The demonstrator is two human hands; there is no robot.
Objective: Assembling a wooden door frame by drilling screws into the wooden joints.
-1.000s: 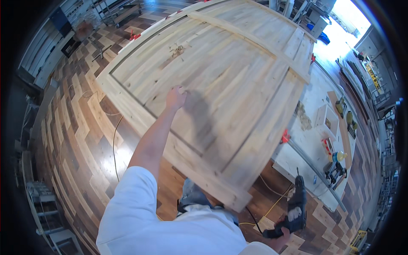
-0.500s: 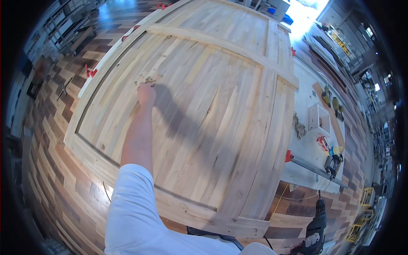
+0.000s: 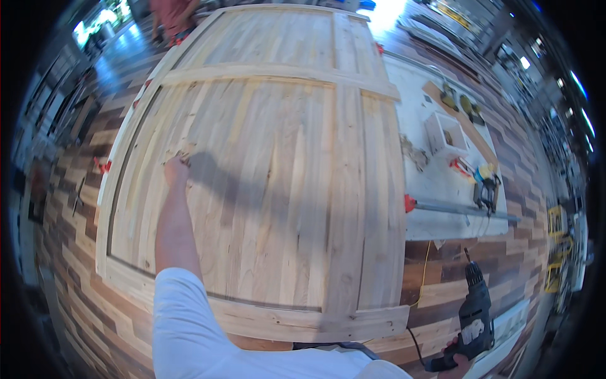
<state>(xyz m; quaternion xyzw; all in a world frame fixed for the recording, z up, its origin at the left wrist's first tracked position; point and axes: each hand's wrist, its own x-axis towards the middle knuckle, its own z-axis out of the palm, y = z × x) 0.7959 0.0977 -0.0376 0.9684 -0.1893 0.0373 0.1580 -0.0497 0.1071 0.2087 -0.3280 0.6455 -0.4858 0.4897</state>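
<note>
Panel (image 3: 252,189) of pale wood, framed and crossed by a rail, filled the middle of the view, running away from the wearer. On its left part lay a small pile (image 3: 184,153) of little brownish pieces, perhaps screws. The left hand (image 3: 175,172) had moved; a second earlier it was over the near part of the panel, short of the pile, and now its fingers were at it, bent downward. Whether they had closed on any piece could not be told. That shift appeared to put the pieces within grasp, a step toward picking some out.

The right hand (image 3: 456,365) was wrapped around the grip of a dark drill (image 3: 475,309), held off the panel's near right corner, above the floor, bit pointing away from the wearer.

Along the panel's right edge, a white bench (image 3: 435,222) carried a box (image 3: 445,136) and a clamp (image 3: 467,208). Another person (image 3: 172,18), in a reddish top, had come into view at the far left.
</note>
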